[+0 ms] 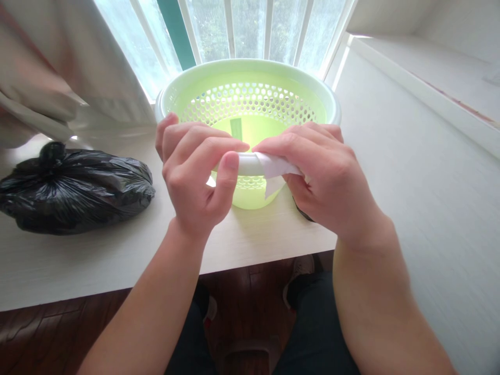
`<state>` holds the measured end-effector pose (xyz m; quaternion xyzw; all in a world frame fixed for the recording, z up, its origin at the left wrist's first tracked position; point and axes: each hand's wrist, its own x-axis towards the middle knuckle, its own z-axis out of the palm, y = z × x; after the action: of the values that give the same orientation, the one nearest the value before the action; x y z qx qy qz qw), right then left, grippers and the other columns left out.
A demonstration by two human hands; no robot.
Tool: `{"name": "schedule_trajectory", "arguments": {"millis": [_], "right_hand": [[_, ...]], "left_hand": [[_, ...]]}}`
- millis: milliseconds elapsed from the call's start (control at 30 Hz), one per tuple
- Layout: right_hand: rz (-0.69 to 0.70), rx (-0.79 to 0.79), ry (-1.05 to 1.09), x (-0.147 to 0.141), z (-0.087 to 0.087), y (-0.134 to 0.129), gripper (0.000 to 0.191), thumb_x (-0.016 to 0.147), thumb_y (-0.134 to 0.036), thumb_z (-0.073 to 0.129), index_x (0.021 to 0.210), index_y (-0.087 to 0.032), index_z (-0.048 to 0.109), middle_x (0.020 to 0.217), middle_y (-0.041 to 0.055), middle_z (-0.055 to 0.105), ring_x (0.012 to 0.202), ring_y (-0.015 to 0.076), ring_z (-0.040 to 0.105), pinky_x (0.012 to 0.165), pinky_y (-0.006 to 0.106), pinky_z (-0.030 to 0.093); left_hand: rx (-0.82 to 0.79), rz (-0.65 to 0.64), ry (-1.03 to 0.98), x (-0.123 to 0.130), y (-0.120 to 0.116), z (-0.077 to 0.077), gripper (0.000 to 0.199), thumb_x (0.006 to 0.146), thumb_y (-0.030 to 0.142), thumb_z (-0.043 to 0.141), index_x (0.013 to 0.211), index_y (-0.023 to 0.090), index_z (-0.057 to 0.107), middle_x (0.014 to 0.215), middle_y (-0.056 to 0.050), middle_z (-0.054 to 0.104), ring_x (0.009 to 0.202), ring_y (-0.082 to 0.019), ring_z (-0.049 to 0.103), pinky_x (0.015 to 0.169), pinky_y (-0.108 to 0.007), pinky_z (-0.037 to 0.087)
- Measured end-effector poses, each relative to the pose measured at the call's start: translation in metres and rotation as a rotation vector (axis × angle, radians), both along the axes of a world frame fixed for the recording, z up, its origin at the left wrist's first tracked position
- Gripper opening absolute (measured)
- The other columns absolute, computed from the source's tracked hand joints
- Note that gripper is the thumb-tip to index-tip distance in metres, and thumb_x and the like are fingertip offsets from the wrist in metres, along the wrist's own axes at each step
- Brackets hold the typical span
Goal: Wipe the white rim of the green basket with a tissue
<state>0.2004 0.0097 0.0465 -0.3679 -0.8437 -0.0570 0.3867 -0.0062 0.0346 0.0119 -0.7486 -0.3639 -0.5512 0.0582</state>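
Observation:
A light green plastic basket [251, 122] with rows of round holes and a pale rim stands upright on the white ledge in front of me. My left hand [197, 172] grips the near rim, fingers over the top and thumb on the outer face. On the right part of the same rim, my right hand [322, 174] presses a white tissue [275, 166] over the edge, fingers above and thumb below. One corner of the tissue hangs down the basket's outside. A small green rectangle shows inside the basket, but I cannot make out what it is.
A knotted black plastic bag [78, 190] lies left of the basket on the white ledge [250, 245]. Behind are a barred window [250, 31] and a curtain [70, 73]. A dark object [303, 211], mostly hidden, sits under my right hand. A white panel [422, 172] borders the right.

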Motion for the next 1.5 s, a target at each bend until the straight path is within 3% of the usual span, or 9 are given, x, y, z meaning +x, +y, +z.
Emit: {"name": "schedule_trajectory", "arguments": {"millis": [267, 400, 600, 833, 1133, 1333, 1500], "right_hand": [[0.005, 0.049, 0.02, 0.0058, -0.0045, 0.0049, 0.032, 0.1, -0.01, 0.046, 0.115, -0.026, 0.069, 0.099, -0.0006, 0.073, 0.096, 0.0152, 0.068, 0.094, 0.038, 0.054], [-0.011, 0.04, 0.021, 0.0065, -0.005, 0.0042, 0.032, 0.101, -0.01, 0.045, 0.116, -0.026, 0.069, 0.103, -0.0023, 0.072, 0.099, 0.0147, 0.068, 0.097, 0.038, 0.053], [-0.004, 0.033, 0.016, 0.0074, -0.0045, 0.0039, 0.031, 0.101, -0.011, 0.049, 0.117, -0.027, 0.07, 0.103, -0.0029, 0.073, 0.097, 0.0146, 0.066, 0.096, 0.036, 0.051], [0.034, -0.018, -0.034, 0.0101, -0.0013, 0.0027, 0.034, 0.1, -0.007, 0.048, 0.124, -0.022, 0.068, 0.107, -0.0003, 0.07, 0.102, 0.0159, 0.062, 0.098, 0.038, 0.044], [-0.07, -0.062, 0.015, 0.0075, -0.0023, 0.003, 0.034, 0.105, -0.022, 0.043, 0.117, -0.036, 0.071, 0.103, -0.0037, 0.076, 0.101, 0.0167, 0.067, 0.101, 0.035, 0.048], [-0.051, 0.012, 0.046, 0.0058, -0.0048, 0.0045, 0.03, 0.104, -0.019, 0.045, 0.113, -0.033, 0.069, 0.101, -0.0046, 0.075, 0.098, 0.0149, 0.067, 0.1, 0.033, 0.048], [-0.081, -0.034, 0.022, 0.0085, -0.0039, 0.0041, 0.033, 0.105, -0.026, 0.041, 0.115, -0.039, 0.07, 0.103, -0.0044, 0.076, 0.103, 0.0173, 0.069, 0.104, 0.036, 0.05]], "left_hand": [[-0.004, -0.012, 0.021, -0.0019, 0.0015, -0.002, 0.037, 0.11, 0.049, 0.036, 0.1, 0.03, 0.066, 0.11, 0.015, 0.069, 0.131, -0.014, 0.063, 0.143, -0.063, 0.017], [0.014, -0.006, 0.034, -0.0024, 0.0032, -0.0023, 0.038, 0.11, 0.051, 0.036, 0.103, 0.03, 0.067, 0.107, 0.013, 0.068, 0.129, -0.014, 0.063, 0.142, -0.06, 0.022], [0.098, 0.053, 0.057, 0.0006, 0.0027, 0.0008, 0.035, 0.109, 0.041, 0.04, 0.096, 0.031, 0.071, 0.093, 0.006, 0.068, 0.111, -0.015, 0.067, 0.128, -0.06, 0.041], [0.131, 0.053, 0.043, 0.0026, 0.0039, 0.0012, 0.033, 0.105, 0.033, 0.042, 0.093, 0.027, 0.072, 0.091, 0.004, 0.068, 0.108, -0.019, 0.068, 0.12, -0.064, 0.042], [0.132, 0.057, 0.022, 0.0036, 0.0053, -0.0001, 0.033, 0.104, 0.033, 0.042, 0.093, 0.027, 0.073, 0.089, 0.003, 0.067, 0.104, -0.02, 0.068, 0.118, -0.064, 0.041], [0.147, 0.044, -0.02, 0.0062, 0.006, -0.0003, 0.032, 0.102, 0.032, 0.045, 0.089, 0.026, 0.074, 0.086, 0.001, 0.069, 0.1, -0.021, 0.069, 0.118, -0.065, 0.041], [0.143, 0.04, -0.001, 0.0047, 0.0065, -0.0005, 0.032, 0.103, 0.032, 0.044, 0.091, 0.027, 0.074, 0.087, 0.001, 0.069, 0.1, -0.02, 0.069, 0.118, -0.064, 0.041]]}}
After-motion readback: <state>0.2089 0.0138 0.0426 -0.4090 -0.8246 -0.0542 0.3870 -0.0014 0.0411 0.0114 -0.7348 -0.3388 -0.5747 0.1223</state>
